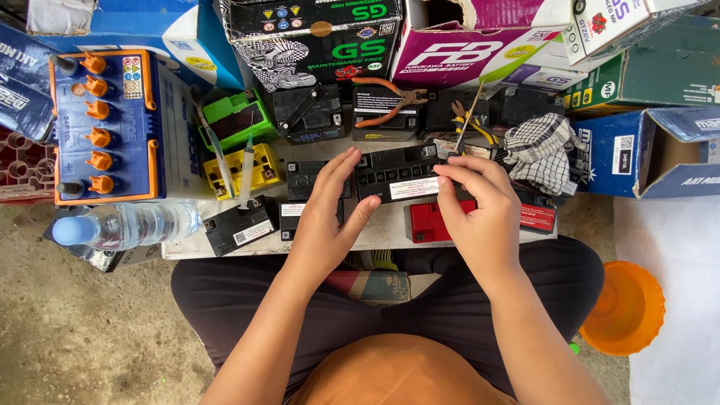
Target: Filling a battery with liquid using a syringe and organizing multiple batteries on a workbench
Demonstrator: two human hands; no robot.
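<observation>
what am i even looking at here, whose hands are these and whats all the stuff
This is one picture from a camera worn on a person's head, looking down at their own lap and two bare hands. The left hand and the right hand both rest on a small black rectangular battery with a white label, which sits on a low white board. The right hand also seems to hold a thin metal tool. Around it lie more small batteries, including a red one and a yellow one, plus a large blue battery with orange caps, orange-handled pliers, a checked cloth and a clear water bottle.
</observation>
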